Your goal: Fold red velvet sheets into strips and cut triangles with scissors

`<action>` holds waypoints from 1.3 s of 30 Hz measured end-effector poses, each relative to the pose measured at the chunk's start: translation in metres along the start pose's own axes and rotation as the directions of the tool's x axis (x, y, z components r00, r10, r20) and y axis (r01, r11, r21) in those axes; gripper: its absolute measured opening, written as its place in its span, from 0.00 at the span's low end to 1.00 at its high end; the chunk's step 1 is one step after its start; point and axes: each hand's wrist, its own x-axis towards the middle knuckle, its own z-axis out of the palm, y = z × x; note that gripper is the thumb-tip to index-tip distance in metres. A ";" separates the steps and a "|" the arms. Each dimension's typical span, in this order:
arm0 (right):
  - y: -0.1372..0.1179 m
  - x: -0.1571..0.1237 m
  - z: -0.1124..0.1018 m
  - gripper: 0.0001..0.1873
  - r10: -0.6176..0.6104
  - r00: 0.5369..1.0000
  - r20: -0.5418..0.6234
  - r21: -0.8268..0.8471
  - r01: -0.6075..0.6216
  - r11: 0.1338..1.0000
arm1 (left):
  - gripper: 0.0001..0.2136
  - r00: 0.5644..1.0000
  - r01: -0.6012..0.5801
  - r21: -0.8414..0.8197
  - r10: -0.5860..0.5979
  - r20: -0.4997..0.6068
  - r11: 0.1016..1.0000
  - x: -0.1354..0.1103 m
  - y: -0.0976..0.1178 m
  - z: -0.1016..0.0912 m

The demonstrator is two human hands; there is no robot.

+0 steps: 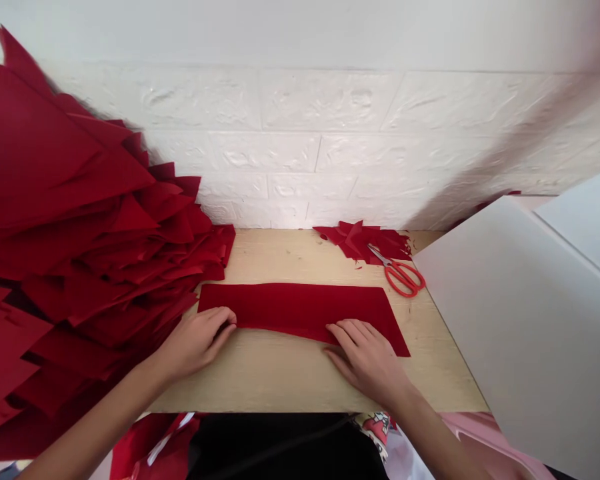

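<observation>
A long strip of dark red felt [295,310] lies flat on a pale wooden board [280,383]. My left hand [195,343] rests on the strip's near left corner, with fingers on the felt and the thumb along its lower edge. My right hand [365,363] lies on the near right part, fingers spread over the felt. Neither hand visibly pinches or lifts it. Beyond the strip, red-handled scissors [400,277] lie on the board, their blades touching a small heap of red felt scraps [360,241].
A tall mound of red felt triangles [80,200] rises at the left, overlapping the board's left edge. A large white panel [530,320] stands at the right. A white brick-textured wall [305,133] backs the board. Below its near edge are dark cloth and a red bag [150,443].
</observation>
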 end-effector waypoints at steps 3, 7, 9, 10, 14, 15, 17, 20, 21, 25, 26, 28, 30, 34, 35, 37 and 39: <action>0.026 -0.006 -0.002 0.16 0.045 0.999 -0.001 -0.037 -0.045 0.998 | 0.14 0.994 0.083 -0.063 -0.079 0.072 0.995 0.006 -0.006 -0.009; 0.059 -0.010 -0.008 0.18 0.049 0.998 0.050 0.069 -0.052 0.996 | 0.16 0.993 0.071 0.000 -0.071 0.092 0.997 -0.001 -0.008 -0.007; 0.065 -0.011 -0.010 0.18 0.046 0.997 0.054 0.097 -0.052 0.994 | 0.19 0.994 0.049 0.080 -0.057 0.098 0.996 -0.008 -0.006 -0.003; 0.066 -0.011 -0.011 0.18 0.053 0.997 0.055 0.104 -0.058 0.993 | 0.19 0.994 0.047 0.116 -0.059 0.095 0.992 -0.012 -0.005 0.000; 0.064 -0.017 -0.008 0.17 0.093 0.995 0.031 0.125 -0.096 0.988 | 0.13 0.997 0.036 0.194 -0.048 0.057 0.980 -0.027 -0.011 0.006; 0.064 -0.019 -0.008 0.17 0.100 0.995 0.025 0.140 -0.102 0.985 | 0.15 0.998 0.028 0.198 -0.037 0.042 0.980 -0.030 -0.014 0.005; 0.067 -0.023 -0.006 0.17 0.126 0.992 0.020 0.195 -0.128 0.972 | 0.17 0.999 0.032 0.171 -0.037 0.028 0.985 -0.031 -0.020 0.001; 0.073 -0.026 -0.005 0.14 0.282 0.959 0.030 0.323 -0.277 0.905 | 0.18 0.991 0.125 -0.002 -0.125 0.049 0.992 -0.022 -0.024 -0.010; 0.075 -0.025 -0.005 0.14 0.361 0.932 0.043 0.376 -0.350 0.858 | 0.18 0.981 0.187 -0.079 -0.182 0.065 0.979 -0.017 -0.025 -0.014; 0.080 -0.020 -0.001 0.17 0.614 0.777 0.139 0.534 -0.581 0.615 | 0.21 0.867 0.498 -0.232 -0.480 0.136 0.835 0.000 -0.022 -0.023; 0.080 -0.019 0.000 0.18 0.648 0.746 0.153 0.546 -0.610 0.574 | 0.22 0.829 0.558 -0.227 -0.542 0.135 0.798 0.002 -0.021 -0.023; 0.081 -0.017 0.002 0.19 0.685 0.711 0.158 0.549 -0.640 0.538 | 0.26 0.771 0.634 -0.220 -0.626 0.112 0.741 0.002 -0.019 -0.020; 0.083 -0.017 0.004 0.20 0.710 0.689 0.145 0.525 -0.662 0.535 | 0.26 0.725 0.680 -0.229 -0.684 0.074 0.696 0.000 -0.017 -0.016; 0.088 -0.018 0.008 0.19 0.770 0.625 0.128 0.410 -0.741 0.533 | 0.22 0.613 0.755 -0.242 -0.787 -0.066 0.609 -0.002 -0.014 -0.005; 0.088 -0.018 0.010 0.18 0.778 0.616 0.125 0.388 -0.752 0.533 | 0.21 0.600 0.758 -0.242 -0.793 -0.104 0.606 -0.001 -0.014 -0.001; 0.088 -0.017 0.013 0.16 0.779 0.617 0.112 0.362 -0.755 0.546 | 0.17 0.593 0.761 -0.208 -0.789 -0.162 0.615 0.002 -0.012 0.005; 0.086 -0.017 0.018 0.15 0.772 0.630 0.083 0.326 -0.749 0.576 | 0.15 0.582 0.785 -0.125 -0.792 -0.188 0.607 0.005 -0.010 0.010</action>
